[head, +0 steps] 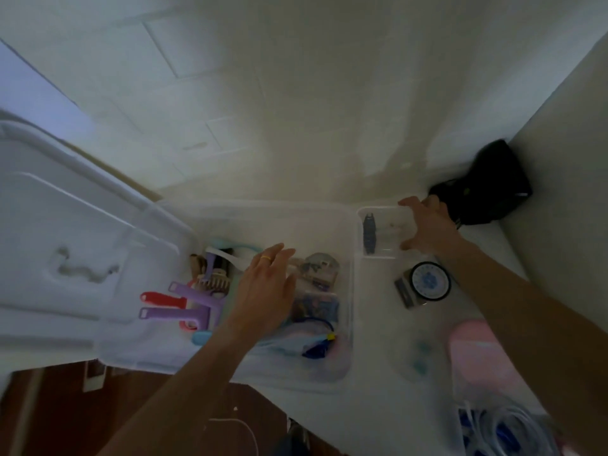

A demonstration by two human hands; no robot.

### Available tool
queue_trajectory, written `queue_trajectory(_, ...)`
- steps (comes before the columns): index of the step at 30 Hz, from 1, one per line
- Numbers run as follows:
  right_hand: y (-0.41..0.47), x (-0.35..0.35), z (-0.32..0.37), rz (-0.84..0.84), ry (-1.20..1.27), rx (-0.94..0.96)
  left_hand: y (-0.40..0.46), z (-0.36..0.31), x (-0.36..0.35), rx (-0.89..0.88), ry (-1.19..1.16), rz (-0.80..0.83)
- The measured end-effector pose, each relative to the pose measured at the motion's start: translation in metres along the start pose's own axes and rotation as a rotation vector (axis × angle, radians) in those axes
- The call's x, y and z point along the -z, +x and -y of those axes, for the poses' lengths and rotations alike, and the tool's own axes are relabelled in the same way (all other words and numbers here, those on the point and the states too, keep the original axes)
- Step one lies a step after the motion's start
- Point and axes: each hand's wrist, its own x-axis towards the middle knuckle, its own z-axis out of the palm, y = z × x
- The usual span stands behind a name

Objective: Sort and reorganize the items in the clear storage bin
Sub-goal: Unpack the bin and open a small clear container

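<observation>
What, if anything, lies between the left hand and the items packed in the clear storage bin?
Nothing visible does. The clear storage bin is open on top, its lid lying off to the left. The left hand hovers directly over the contents. The right hand grips a small clear container outside the bin.

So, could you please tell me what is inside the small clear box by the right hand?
The small clear box shows one dark blue item along its left wall. The right hand grips and covers the box's right end, so anything there is hidden.
</observation>
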Motion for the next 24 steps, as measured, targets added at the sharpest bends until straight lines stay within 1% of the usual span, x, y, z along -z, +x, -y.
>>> queue_trajectory(3,-0.009,0.005,0.002,-0.219,-0.017,0.108,-0.009,0.011,0.004,0.049,0.022,0.042)
queue_trajectory(5,-0.014,0.007,0.004,-0.271,-0.039,0.167,-0.014,0.016,0.005,0.061,0.029,0.06)
queue_trajectory(8,-0.02,0.008,0.004,-0.286,-0.063,0.21,-0.016,0.021,0.002,0.07,0.028,0.084)
queue_trajectory(10,-0.023,0.009,0.0,-0.269,-0.051,0.211,-0.017,0.02,-0.001,0.067,0.011,0.086)
queue_trajectory(13,-0.025,0.011,-0.005,-0.153,-0.074,0.193,-0.015,0.018,-0.007,0.041,0.004,0.096)
queue_trajectory(15,-0.027,0.013,-0.007,-0.106,-0.092,0.173,-0.013,0.014,-0.009,0.034,-0.007,0.091)
queue_trajectory(19,-0.032,0.019,-0.004,-0.103,-0.074,0.169,-0.009,0.006,-0.008,0.063,-0.034,0.118)
queue_trajectory(24,-0.024,0.026,0.007,-0.087,-0.088,0.157,-0.01,0.014,-0.003,0.074,-0.03,0.15)
